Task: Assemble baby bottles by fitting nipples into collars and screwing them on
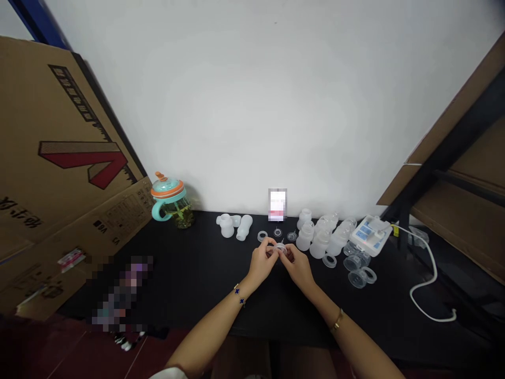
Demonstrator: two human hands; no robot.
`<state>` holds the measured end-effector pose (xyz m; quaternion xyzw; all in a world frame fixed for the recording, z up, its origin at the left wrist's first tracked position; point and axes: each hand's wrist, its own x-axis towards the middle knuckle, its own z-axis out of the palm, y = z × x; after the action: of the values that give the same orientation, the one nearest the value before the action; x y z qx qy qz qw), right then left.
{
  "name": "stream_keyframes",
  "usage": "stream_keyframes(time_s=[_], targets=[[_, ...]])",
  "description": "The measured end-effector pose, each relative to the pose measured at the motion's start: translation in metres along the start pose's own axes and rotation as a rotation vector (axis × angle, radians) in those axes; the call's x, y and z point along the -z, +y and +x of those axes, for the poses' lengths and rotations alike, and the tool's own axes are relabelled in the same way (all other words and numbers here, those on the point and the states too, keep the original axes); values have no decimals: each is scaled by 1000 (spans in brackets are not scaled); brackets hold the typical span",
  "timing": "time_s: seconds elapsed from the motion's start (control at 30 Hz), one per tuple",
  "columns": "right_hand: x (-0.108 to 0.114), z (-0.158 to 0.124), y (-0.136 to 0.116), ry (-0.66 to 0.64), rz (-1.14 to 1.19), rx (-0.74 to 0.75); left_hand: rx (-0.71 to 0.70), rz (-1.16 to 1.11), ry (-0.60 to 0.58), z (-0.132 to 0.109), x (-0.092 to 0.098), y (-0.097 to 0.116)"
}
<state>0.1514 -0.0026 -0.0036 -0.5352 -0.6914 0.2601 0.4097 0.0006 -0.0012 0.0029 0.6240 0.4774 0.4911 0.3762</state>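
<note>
Between my two hands is a small translucent ring-shaped bottle collar (280, 246) with a thin tip rising from it. My left hand (262, 262) grips its left side with bent fingers. From the right, my right hand (299, 265) pinches the same piece, thumb near the front. Just beyond lie a loose white ring (262, 236) and two clear discs with raised centres, one (278, 232) behind my hands and another (291, 237) farther right. Several frosted small bottles (321, 245) stand close to my right hand, with another ring (329, 260) in front of them.
White bottle-shaped pieces (226, 226) lie at the back left. A teal-handled jug (169, 202) stands beside a large carton (59, 158). On the right are clear cups (357, 278), a white box (371, 235) and a white cable (434, 263). A blurred phone-like screen (278, 204) leans on the wall.
</note>
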Motion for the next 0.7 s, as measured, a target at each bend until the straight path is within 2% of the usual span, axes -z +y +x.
stream_keyframes(time_s=[0.7], targets=[[-2,-1,2,19,-80,13,0,83,23,-2,-1,1]])
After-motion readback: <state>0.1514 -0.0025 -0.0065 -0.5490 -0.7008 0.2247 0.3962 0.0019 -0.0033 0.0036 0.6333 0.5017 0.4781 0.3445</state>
